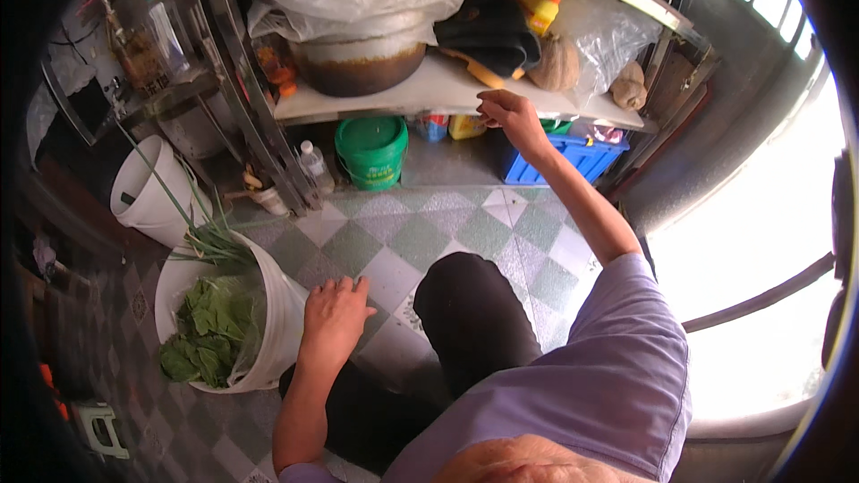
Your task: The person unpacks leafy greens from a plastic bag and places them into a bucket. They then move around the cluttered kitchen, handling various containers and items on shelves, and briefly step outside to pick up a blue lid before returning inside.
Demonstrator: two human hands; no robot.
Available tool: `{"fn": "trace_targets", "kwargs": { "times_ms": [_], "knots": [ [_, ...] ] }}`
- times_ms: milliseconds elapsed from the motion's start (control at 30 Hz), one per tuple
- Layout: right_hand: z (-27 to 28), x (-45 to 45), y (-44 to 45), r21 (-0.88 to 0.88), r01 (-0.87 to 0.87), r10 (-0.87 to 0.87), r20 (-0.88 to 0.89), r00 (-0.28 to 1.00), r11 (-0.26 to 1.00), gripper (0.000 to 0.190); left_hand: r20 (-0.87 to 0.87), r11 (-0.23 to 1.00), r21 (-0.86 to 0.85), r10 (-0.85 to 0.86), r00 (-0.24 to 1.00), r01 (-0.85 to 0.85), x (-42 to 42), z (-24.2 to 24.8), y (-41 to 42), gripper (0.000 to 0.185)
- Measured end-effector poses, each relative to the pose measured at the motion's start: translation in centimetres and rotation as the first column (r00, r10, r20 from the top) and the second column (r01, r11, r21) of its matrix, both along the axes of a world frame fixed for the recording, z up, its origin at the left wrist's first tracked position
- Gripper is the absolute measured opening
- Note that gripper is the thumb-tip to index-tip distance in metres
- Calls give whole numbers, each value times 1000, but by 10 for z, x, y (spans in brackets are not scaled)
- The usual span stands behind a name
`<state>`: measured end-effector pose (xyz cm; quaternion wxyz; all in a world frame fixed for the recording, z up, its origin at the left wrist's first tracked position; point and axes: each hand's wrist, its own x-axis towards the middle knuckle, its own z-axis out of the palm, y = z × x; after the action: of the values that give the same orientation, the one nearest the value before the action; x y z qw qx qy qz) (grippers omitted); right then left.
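My right hand [507, 114] is at the front edge of the metal rack's middle shelf [436, 90], its fingers curled loosely; whether it holds something small cannot be told. Behind it lie a dark cloth or bag [493, 30] with a yellow-orange edge and a ribbed tan pumpkin [556, 64]. My left hand [335, 318] is over the floor with its fingers apart and empty, just right of a white bucket [278, 329]. In that bucket are leafy greens [215, 322], a clear plastic bag and long green onion-like stalks [221, 245].
A large stained pot [362, 67] under plastic sheeting fills the shelf's left part. Below stand a green lidded bucket [372, 151], a plastic bottle [315, 164] and a blue crate [570, 159]. A second white bucket [151, 181] and a small stool [102, 431] are at left.
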<state>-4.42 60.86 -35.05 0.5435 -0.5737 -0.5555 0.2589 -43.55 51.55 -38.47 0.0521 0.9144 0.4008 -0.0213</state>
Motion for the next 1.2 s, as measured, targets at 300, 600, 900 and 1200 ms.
{"fn": "trace_targets", "kwargs": {
  "times_ms": [300, 600, 900, 1200],
  "knots": [
    [-53, -206, -57, -138, -622, 627, -16, 779, 770, 22, -38, 937, 306, -162, 986, 166, 1, -37, -5, 30],
    [-110, -222, -24, -124, -693, 693, 301, 655, 710, 15, 214, 937, 18, -345, 914, 349, -34, -97, -44, 17],
    [-98, -247, -10, -432, -607, 708, 113, 697, 666, 19, 306, 911, -280, -213, 928, 302, 5, -66, -43, 4],
    [-64, -224, -132, -761, -293, 396, -52, 917, 578, 25, 378, 818, -575, 225, 898, 38, 27, -49, -100, 26]
  ]
}}
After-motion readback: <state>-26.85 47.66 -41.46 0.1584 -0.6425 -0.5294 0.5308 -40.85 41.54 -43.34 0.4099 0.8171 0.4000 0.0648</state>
